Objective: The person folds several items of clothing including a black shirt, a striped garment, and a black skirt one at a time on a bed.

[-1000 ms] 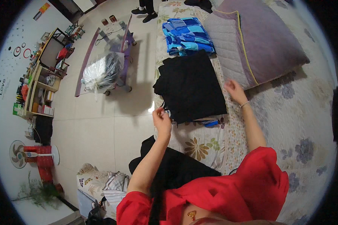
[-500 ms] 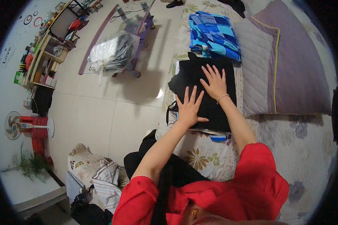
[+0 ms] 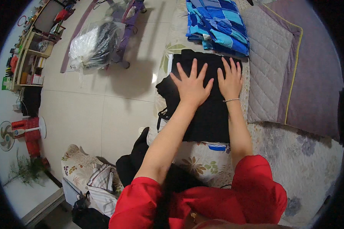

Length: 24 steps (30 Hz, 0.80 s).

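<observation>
A folded black garment (image 3: 206,122) lies flat on top of other cloth, on a sofa seat with a floral cover (image 3: 193,162). My left hand (image 3: 193,86) rests on the garment's upper middle, fingers spread. Flat near its upper right edge is my right hand (image 3: 230,80), a bracelet at the wrist, fingers stretched forward. A thin black strap sticks out at the garment's left side, and a bit of blue cloth (image 3: 217,147) peeks from under its near edge. Just beyond lies a folded blue checked cloth (image 3: 218,28).
A grey quilted pad (image 3: 269,65) with yellow piping lies to the right. Left on the tiled floor (image 3: 130,118) stands a low purple-edged table (image 3: 122,49) bearing a clear plastic bag (image 3: 93,45). A fan (image 3: 21,133), shelves and a white striped cloth (image 3: 103,191) are farther left.
My left hand has slid forward up the black garment. My right hand has shifted toward its right edge. The whole view has tilted slightly, moving the surroundings.
</observation>
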Each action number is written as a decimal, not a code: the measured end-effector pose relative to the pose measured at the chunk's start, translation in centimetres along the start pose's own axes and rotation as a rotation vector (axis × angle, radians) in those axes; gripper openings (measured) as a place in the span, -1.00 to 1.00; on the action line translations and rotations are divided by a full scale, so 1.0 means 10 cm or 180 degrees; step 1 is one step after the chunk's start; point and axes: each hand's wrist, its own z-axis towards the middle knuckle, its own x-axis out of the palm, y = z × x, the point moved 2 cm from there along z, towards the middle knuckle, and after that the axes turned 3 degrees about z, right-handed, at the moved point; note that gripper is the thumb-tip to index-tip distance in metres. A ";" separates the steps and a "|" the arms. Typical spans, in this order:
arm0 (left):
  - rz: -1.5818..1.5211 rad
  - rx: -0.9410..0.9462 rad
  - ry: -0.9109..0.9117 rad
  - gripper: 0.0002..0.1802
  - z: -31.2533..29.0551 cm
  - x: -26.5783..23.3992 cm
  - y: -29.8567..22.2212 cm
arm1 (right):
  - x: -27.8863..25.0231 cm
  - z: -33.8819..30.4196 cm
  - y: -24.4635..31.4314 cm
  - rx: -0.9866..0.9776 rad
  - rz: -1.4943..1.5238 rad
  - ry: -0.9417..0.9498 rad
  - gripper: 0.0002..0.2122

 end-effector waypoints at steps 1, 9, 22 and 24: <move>0.0041 -0.0077 0.0012 -0.37 0.02 0.00 0.02 | 0.01 0.00 -0.01 -0.0013 0.0249 -0.0077 -0.60; -0.0198 -0.0303 -0.0040 -0.50 -0.07 -0.15 0.26 | 0.10 -0.13 -0.30 0.0308 0.1318 -0.0035 -0.61; -0.0057 -0.0193 -0.0071 -0.39 -1.30 -0.42 0.13 | -0.62 -1.42 0.26 -0.0038 -0.0003 0.0430 -0.46; -0.0285 -0.0183 -0.0150 -0.38 -1.24 -0.31 0.12 | -0.55 -1.38 0.12 -0.0101 0.0163 0.0260 -0.44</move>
